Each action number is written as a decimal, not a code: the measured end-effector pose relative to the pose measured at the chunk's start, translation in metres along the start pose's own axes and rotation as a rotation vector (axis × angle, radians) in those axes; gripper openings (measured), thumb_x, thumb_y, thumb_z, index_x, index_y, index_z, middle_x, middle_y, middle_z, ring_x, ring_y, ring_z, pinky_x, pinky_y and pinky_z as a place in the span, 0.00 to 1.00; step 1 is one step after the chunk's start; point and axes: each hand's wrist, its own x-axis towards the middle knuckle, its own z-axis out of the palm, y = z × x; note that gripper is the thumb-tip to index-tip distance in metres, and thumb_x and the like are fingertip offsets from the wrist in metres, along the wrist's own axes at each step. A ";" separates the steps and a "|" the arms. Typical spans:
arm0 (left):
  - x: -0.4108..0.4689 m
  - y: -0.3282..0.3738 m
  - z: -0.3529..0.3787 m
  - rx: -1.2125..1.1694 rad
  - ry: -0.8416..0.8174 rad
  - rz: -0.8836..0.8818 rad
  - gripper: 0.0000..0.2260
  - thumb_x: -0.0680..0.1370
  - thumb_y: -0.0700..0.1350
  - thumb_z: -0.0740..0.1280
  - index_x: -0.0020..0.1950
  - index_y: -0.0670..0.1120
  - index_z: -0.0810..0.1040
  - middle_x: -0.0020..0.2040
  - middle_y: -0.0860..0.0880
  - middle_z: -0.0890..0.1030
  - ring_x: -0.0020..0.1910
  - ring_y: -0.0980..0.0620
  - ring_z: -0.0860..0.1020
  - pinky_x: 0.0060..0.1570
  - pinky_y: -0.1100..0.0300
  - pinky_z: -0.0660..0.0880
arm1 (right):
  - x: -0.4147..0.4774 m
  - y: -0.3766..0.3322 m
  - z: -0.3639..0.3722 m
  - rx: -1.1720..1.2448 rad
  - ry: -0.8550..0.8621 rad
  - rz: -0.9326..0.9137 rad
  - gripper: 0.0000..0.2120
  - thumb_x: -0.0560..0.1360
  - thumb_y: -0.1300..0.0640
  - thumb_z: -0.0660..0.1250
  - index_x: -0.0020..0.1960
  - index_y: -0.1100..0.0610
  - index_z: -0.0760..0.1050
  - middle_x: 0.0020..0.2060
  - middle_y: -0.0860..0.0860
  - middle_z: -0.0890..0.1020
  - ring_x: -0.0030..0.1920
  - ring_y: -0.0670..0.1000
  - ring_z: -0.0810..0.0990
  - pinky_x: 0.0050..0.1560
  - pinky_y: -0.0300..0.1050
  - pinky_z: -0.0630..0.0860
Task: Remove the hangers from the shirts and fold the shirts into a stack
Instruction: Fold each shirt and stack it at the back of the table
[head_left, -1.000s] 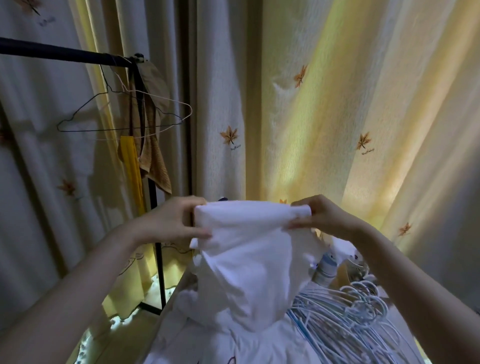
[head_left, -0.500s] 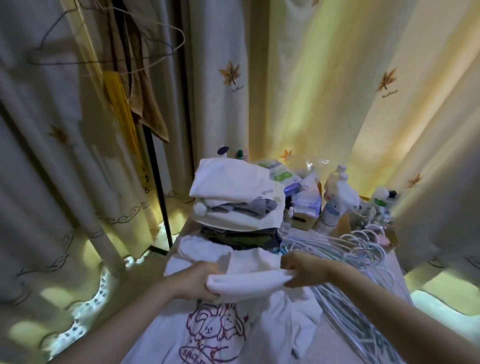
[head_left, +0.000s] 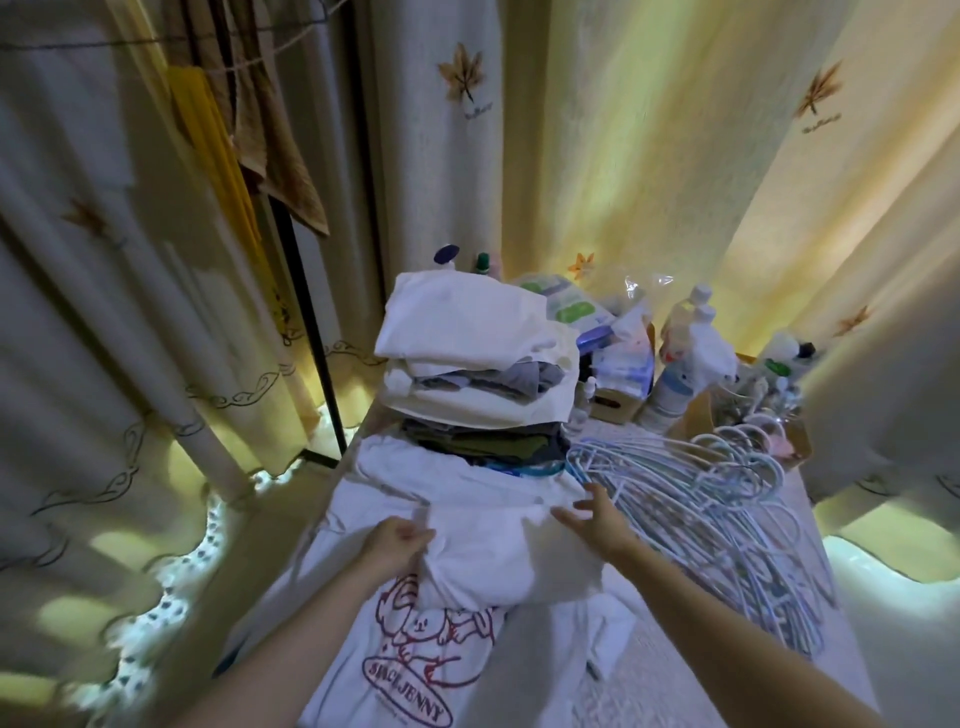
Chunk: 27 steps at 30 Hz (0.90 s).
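The folded white shirt, held up between both hands half a second ago, has come down onto the printed shirt spread over the bench, and the right hand has let go of it. That hand now has its fingers spread flat at the folded shirt's right edge (whether it presses or just hovers is hard to tell). The left hand pinches the shirt's left edge, fingers curled into the cloth. Just behind stands the stack of folded shirts, white on top, darker ones beneath. A heap of pale blue hangers lies to the right, touching the stack's base, with bottles behind.
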 end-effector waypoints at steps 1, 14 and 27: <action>-0.001 -0.004 0.004 0.005 -0.043 -0.074 0.19 0.77 0.46 0.68 0.59 0.31 0.74 0.44 0.40 0.78 0.49 0.39 0.79 0.44 0.53 0.71 | 0.001 0.005 0.007 -0.024 -0.007 0.069 0.37 0.73 0.46 0.69 0.74 0.60 0.56 0.66 0.59 0.71 0.61 0.58 0.75 0.53 0.46 0.72; -0.001 0.003 0.025 -0.447 -0.311 -0.320 0.28 0.76 0.51 0.69 0.71 0.42 0.66 0.65 0.42 0.75 0.59 0.45 0.75 0.58 0.50 0.75 | -0.006 0.039 0.020 0.084 0.019 0.263 0.32 0.72 0.43 0.69 0.67 0.63 0.70 0.63 0.59 0.76 0.59 0.60 0.76 0.59 0.52 0.75; -0.061 0.212 -0.044 -0.360 -0.512 0.575 0.21 0.68 0.41 0.72 0.58 0.56 0.74 0.46 0.57 0.85 0.46 0.55 0.83 0.40 0.61 0.80 | -0.041 -0.059 -0.028 0.937 -0.578 -0.123 0.34 0.66 0.29 0.60 0.65 0.45 0.74 0.65 0.51 0.76 0.65 0.54 0.75 0.57 0.51 0.77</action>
